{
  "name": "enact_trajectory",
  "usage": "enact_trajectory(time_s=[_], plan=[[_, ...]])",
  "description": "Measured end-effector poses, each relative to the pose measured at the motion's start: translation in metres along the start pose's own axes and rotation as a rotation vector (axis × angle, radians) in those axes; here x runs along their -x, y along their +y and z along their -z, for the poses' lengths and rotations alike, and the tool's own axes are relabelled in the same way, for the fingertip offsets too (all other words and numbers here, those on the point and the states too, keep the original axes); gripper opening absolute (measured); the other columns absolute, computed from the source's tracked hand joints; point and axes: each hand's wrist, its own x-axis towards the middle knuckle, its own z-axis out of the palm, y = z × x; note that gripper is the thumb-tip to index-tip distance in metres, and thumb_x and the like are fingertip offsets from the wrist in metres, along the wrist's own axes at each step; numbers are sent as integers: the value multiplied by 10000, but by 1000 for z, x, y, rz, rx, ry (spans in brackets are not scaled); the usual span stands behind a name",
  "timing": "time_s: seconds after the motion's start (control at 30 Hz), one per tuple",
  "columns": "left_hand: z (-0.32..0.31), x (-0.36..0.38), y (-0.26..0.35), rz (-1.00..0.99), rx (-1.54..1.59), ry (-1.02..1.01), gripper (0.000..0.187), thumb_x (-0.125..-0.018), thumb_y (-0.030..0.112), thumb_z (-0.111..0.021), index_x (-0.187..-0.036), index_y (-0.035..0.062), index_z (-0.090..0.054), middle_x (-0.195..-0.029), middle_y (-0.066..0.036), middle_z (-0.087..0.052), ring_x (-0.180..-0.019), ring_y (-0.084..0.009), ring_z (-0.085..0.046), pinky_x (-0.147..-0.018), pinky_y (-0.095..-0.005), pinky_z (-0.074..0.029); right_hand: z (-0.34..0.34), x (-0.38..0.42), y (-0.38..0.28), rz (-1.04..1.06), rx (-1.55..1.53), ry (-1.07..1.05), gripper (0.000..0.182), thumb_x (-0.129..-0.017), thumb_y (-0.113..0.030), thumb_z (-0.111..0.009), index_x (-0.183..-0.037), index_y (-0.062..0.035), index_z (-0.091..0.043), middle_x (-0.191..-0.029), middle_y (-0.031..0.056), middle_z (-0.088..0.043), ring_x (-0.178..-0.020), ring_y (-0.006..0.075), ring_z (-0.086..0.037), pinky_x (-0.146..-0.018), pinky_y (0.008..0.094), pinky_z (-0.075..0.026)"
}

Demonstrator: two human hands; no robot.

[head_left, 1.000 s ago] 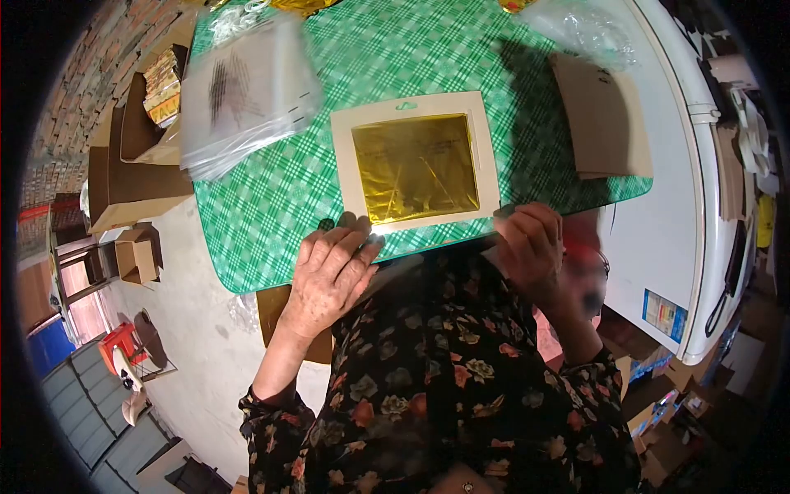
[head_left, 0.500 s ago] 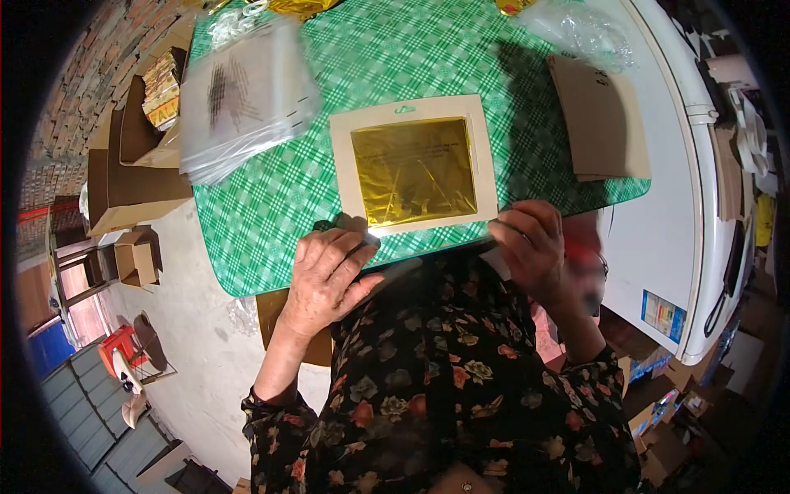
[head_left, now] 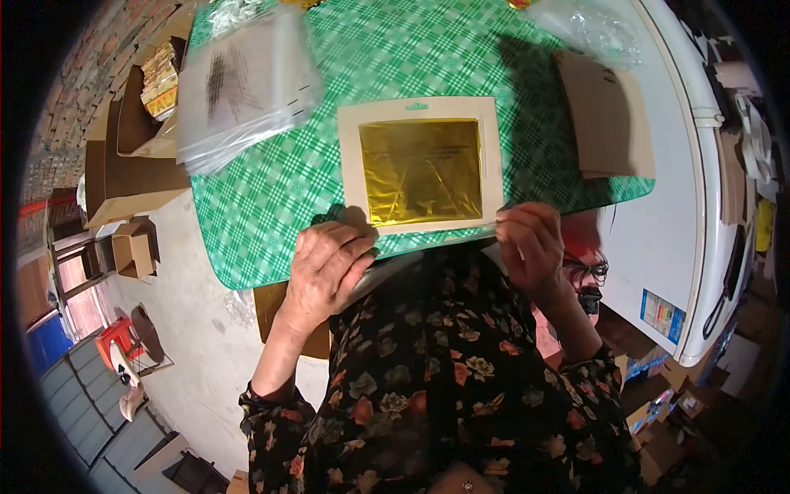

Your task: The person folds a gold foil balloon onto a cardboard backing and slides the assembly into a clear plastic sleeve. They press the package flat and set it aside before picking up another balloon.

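Note:
A beige cardboard card with a hanging slot at its top lies on the green checked tablecloth. A shiny gold foil sheet fills its middle, with faint dark print across it. My left hand is closed at the card's lower left corner, fingers curled and fingertips at the edge. At the lower right corner my right hand pinches, thumb tucked under the bent fingers. Both hands are at the table's near edge.
A stack of clear plastic bags lies left on the tablecloth. Brown cardboard pieces rest at the right, with crumpled clear plastic behind. A white appliance stands beside the table; open cartons stand left.
The card sits slightly further right and straighter in view. My right hand has shifted a little to the right; my left hand stays nearly in place at its corner.

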Motion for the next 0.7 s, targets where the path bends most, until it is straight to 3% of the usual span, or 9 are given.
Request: enact_trajectory(time_s=[0.3, 0.7], plan=[[-1, -20, 3, 181, 63, 74, 98, -918, 54, -818, -964, 25, -737, -969, -115, -708, -936, -336, -663, -836, -432, -546, -8, -4, -5, -113, -23, 49, 131, -949, -58, -718, -1067, -53, -661, -1086, 104, -698, -1059, 332, -638, -951, 480, -497], [-2, -39, -4, 275, -15, -41, 137, -966, 113, -789, -1003, 33, -684, -902, -149, -690, -862, -376, -670, -760, -463, -547, -21, -14, -12, -190, 122, 62, 102, -925, -86, -678, -1000, -66, -612, -1019, 119, -613, -1008, 352, -580, -898, 506, -457]])
